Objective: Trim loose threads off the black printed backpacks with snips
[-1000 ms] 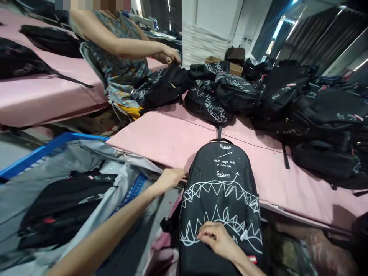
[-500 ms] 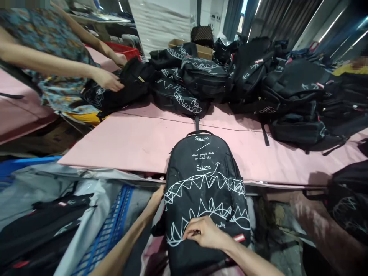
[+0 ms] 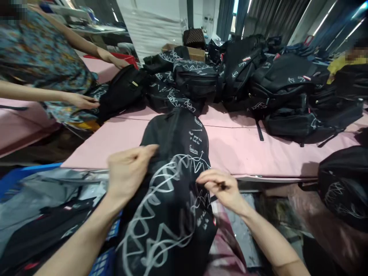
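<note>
A black backpack with white zigzag drawings and "Success" lettering is lifted and tilted over the near edge of the pink table. My left hand grips its left side, fingers closed on the fabric. My right hand pinches the bag's right edge, with something small and dark between the fingers that I cannot name.
A pile of similar black backpacks fills the table's far side. A person in a patterned top at the left handles another black bag. A blue crate lined with grey plastic holds bags at lower left. One more bag lies at right.
The backpack lay flat, front up, with my hands at its side and bottom. Now both hands have raised it toward me and turned it onto its side.
</note>
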### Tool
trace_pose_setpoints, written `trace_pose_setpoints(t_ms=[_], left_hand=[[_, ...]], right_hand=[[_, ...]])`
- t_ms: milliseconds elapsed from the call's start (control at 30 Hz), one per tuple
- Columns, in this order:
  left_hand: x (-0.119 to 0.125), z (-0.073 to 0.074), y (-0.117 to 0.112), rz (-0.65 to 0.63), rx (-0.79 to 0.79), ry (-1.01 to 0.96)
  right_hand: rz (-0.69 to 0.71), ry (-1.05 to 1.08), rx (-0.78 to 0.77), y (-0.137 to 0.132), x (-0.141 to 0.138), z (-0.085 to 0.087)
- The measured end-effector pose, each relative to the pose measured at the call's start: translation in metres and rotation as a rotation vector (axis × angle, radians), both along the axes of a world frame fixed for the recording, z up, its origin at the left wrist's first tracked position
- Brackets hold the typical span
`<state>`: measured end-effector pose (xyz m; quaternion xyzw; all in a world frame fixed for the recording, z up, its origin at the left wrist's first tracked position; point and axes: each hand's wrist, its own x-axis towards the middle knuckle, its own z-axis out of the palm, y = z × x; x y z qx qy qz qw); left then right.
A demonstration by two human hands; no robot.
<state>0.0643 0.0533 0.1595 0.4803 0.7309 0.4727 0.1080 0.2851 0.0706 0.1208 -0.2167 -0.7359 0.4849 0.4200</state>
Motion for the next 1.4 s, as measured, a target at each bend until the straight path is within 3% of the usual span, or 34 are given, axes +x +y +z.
trace_pose_setpoints(t_ms=[100,167,233,367,433,567,667,800,900,1000,1067,1167,1233,1300,1400], left_hand=[[0.032,0.016,0.014,-0.339,-0.170,0.034],[0.041,0.012,0.019,-0.542,-0.266,0.008],[0.039,0.007,0.020,-0.659,-0.247,0.076],[0.025,0.006,0.023,-0.821,-0.036,0.640],[0.025,0.009,0.026,-0.906,-0.037,0.867],[0.043,0.008,0.027,-0.895,-0.178,1.135],[0.060,-0.001,0.022,-0.824,-0.300,1.185],[0.062,-0.014,0.019,-0.694,-0.271,1.195],[0.046,-0.015,0.011,-0.717,-0.183,1.039],[0.033,-0.008,-0.018,-0.711,-0.095,0.639],[0.031,-0.006,-0.047,-0.673,-0.279,0.237],[0.034,-0.011,-0.083,-0.682,-0.850,-0.515],[0.037,-0.019,-0.092,-0.601,-1.056,-0.910],[0.039,-0.028,-0.090,-0.466,-1.100,-1.058],[0.042,-0.039,-0.084,-0.327,-1.059,-1.031]], right_hand=[[-0.057,-0.095,0.178,0.015,0.007,0.024],[-0.014,-0.254,0.239,0.018,0.012,0.029],[0.035,-0.412,0.276,0.018,0.017,0.031],[0.116,-0.704,0.312,0.016,0.028,0.041],[0.162,-0.837,0.338,0.013,0.028,0.047],[0.171,-0.980,0.424,-0.001,0.016,0.048],[0.251,-0.775,0.385,-0.013,0.005,0.036],[0.341,-0.464,0.158,-0.019,-0.003,0.020],[0.308,-0.397,0.145,-0.020,0.002,0.015],[0.226,-0.414,0.271,-0.022,0.013,0.014],[0.176,-0.437,0.373,-0.025,0.020,0.012],[0.128,-0.515,0.566,-0.033,0.021,0.006],[0.122,-0.558,0.720,-0.039,0.015,0.002],[0.136,-0.563,0.862,-0.046,0.008,-0.001],[0.164,-0.557,1.004,-0.054,0.000,-0.004]])
